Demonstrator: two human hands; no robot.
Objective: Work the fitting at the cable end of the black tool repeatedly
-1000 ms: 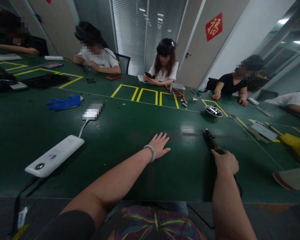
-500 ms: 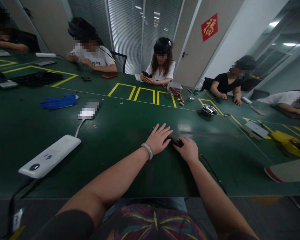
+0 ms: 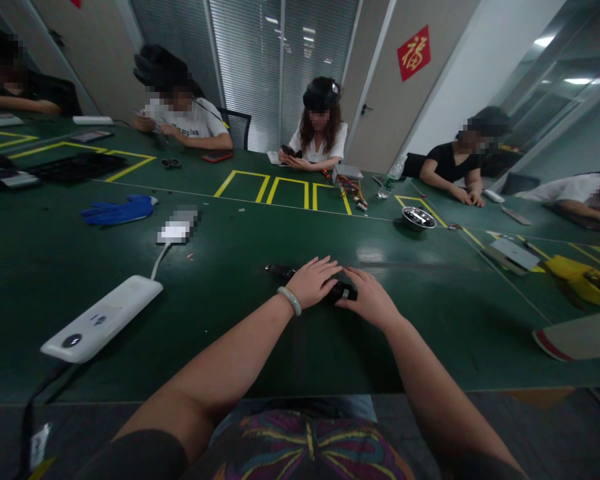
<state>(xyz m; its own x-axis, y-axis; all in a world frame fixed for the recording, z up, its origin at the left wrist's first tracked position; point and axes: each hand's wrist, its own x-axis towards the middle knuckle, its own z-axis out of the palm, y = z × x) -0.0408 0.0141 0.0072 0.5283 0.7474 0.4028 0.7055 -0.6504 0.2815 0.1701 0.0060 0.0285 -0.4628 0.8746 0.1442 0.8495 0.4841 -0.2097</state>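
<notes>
A black, rod-shaped tool (image 3: pixel 281 271) lies crosswise on the green table (image 3: pixel 230 320) in front of me. My left hand (image 3: pixel 313 280), with a pale bangle on the wrist, is laid over its middle, fingers curved down on it. My right hand (image 3: pixel 369 301) grips the tool's right end, where a small metal part shows between the fingers. The two hands almost touch. The tool's left tip sticks out past my left hand, and the part under my hands is hidden.
A white power strip (image 3: pixel 103 320) with its cable lies at the left front, a blue glove (image 3: pixel 117 210) beyond it. A metal bowl (image 3: pixel 417 217), a water bottle (image 3: pixel 393 177) and a box with wires (image 3: pixel 349 176) stand further back. Several people sit around the table. A yellow object (image 3: pixel 577 273) lies at the right.
My right hand has carried the black tool from the right side to the middle and laid it crosswise. My left hand has moved from the bare table onto the tool.
</notes>
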